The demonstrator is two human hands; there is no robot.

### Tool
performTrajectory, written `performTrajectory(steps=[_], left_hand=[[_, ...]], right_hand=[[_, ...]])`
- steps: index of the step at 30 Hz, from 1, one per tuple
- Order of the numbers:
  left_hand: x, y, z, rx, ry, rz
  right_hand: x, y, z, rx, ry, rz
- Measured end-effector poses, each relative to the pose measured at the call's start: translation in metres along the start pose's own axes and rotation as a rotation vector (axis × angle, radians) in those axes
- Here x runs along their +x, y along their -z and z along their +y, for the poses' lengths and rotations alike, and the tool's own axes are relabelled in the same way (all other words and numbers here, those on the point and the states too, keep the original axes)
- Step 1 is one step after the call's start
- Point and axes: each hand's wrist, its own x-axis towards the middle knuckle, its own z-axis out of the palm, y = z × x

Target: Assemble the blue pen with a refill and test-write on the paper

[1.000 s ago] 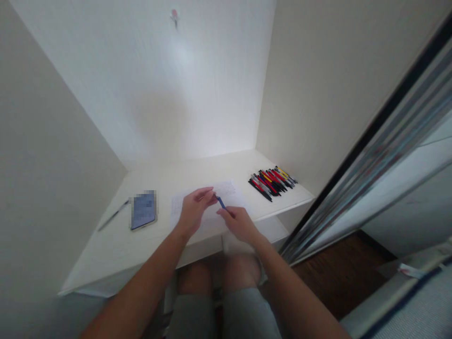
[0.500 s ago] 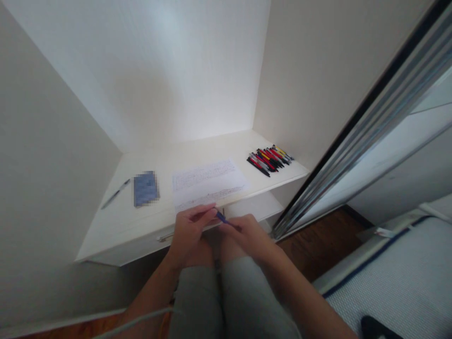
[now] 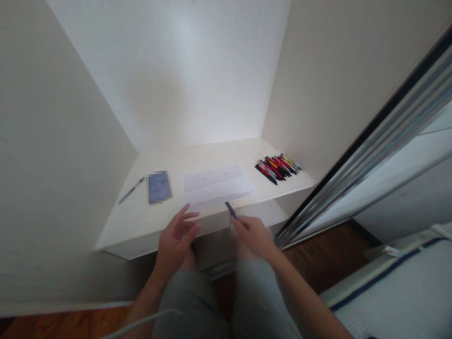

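Between the fingers of my right hand is a dark blue pen, its far end tilted up toward the paper's front edge. My left hand holds nothing; its fingers are apart in front of the shelf edge. Just beyond both hands, a sheet of paper covered in handwriting lies on the white shelf.
A row of several red, black, grey and yellow pens lies at the right of the shelf. On the left are a blurred-out blue rectangle and a single pen. A sliding door frame borders the right side.
My left hand has let go of the pen and moved left, its fingers spreading. The pen stays in my right hand, now angled more upright. The whole view has shifted slightly.
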Motion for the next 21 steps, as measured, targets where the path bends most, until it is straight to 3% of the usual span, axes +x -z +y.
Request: performTrajectory(steps=[4,7,9,13,21], left_hand=[[0.033,0.063,-0.020,0.567,-0.194,0.206],[0.059,0.091,-0.041,0.746,-0.151,0.270],[0.072,0.096,-0.054,0.795,-0.146,0.237],[0.082,0.088,-0.074,0.872,-0.165,0.190],[0.083,0.088,-0.091,0.913,-0.150,0.118]], right_hand=[[0.046,0.064,0.031,-0.560,-0.059,0.200],[0.081,0.089,0.054,-0.830,-0.201,0.203],[0.098,0.090,0.064,-0.906,-0.219,0.188],[0.115,0.077,0.070,-0.951,-0.218,0.237],[0.124,0.070,0.078,-0.914,-0.256,0.317]])
